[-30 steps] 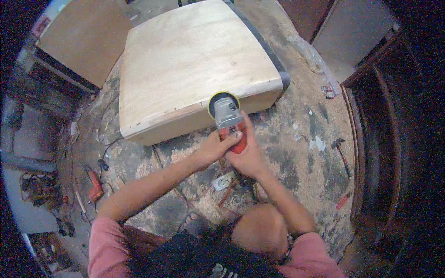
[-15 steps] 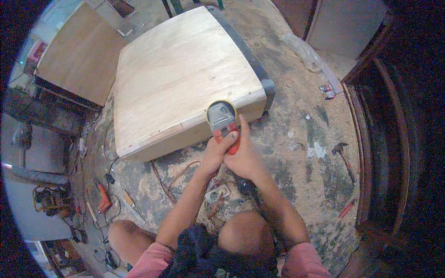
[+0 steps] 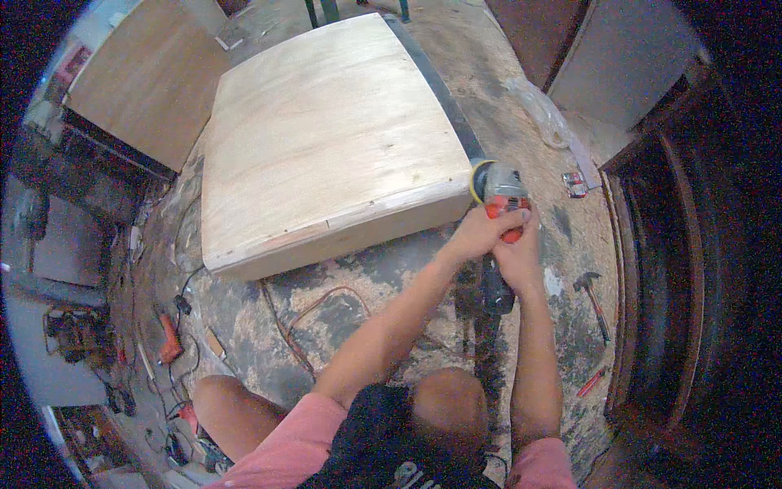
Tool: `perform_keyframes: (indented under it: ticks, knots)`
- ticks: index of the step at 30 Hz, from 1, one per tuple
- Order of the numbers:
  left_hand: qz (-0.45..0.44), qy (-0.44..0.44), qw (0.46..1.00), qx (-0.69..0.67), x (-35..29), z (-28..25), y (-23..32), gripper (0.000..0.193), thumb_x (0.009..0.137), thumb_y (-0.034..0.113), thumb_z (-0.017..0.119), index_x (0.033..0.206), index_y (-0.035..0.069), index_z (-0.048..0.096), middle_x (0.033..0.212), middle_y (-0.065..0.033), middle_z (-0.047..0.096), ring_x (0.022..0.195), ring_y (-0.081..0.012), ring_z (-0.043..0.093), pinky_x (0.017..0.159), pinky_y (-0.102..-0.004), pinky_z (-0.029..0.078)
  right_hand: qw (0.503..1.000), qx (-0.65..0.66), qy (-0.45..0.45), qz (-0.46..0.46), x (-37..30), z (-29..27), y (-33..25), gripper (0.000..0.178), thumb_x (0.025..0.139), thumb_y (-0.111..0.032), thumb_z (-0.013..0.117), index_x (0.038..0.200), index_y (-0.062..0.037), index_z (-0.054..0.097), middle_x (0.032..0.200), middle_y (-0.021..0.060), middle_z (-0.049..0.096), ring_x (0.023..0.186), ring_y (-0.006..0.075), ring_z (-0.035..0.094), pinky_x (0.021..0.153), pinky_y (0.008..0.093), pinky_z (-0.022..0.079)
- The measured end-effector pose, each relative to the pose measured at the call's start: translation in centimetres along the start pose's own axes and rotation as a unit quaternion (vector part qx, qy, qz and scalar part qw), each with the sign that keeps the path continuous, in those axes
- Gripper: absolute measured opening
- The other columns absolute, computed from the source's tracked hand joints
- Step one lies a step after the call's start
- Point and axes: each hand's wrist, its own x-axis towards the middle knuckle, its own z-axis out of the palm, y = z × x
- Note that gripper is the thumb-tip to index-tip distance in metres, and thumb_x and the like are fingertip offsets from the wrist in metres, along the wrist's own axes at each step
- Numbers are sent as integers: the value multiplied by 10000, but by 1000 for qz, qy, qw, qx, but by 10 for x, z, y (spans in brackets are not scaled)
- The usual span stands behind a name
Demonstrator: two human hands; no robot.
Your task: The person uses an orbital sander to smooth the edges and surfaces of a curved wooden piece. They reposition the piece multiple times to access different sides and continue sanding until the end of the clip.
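Both of my hands are wrapped round the red-and-grey angle grinder (image 3: 507, 200). My left hand (image 3: 477, 236) closes on its body from the left, with a thumb over the red part. My right hand (image 3: 520, 259) grips it from below and the right. The grinder's yellow-rimmed disc (image 3: 479, 184) is tilted on edge at the near right corner of a big pale plywood box (image 3: 326, 138). Whether the disc touches the wood I cannot tell. Small dark marks dot the box's near edge.
A hammer (image 3: 595, 306) and a red-handled tool (image 3: 592, 381) lie on the dusty floor at right. An orange drill (image 3: 169, 339) and cables lie at left. Another plywood panel (image 3: 155, 81) stands behind, far left. Clear plastic (image 3: 544, 122) lies at far right, near dark wooden frames.
Both hands have carried the grinder rightward, from the box's near edge to its right corner. Its disc has turned from facing down onto the edge to standing tilted against the corner.
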Motion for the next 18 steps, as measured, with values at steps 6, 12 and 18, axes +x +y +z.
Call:
perform_keyframes:
  ticks: [6,12,18]
  knots:
    - [16,26,999,23,-30,-6,-25,437,960,416,715,1158,27,699,965,-65,743,875,-144,681,837,-326,542,999,21,-8,-33,-35,9,-10,985,805,-100,812,1588,9,226,1474,215,480,1355,316,517,1150,414,414]
    - [-22,127,992,3,-98,-46,-70,411,965,279,735,1275,27,638,1091,-46,721,950,-130,671,860,-321,545,981,126,-135,-63,-77,56,-4,1018,812,-47,756,1632,-44,153,1468,242,453,1320,326,537,1085,423,473]
    - [-3,166,985,42,-102,-48,-79,419,904,303,796,1187,22,667,943,-53,727,840,-129,674,754,-321,550,965,203,-164,-17,-70,78,31,1155,750,-18,810,1651,-120,95,1338,207,548,1209,331,584,1022,436,516]
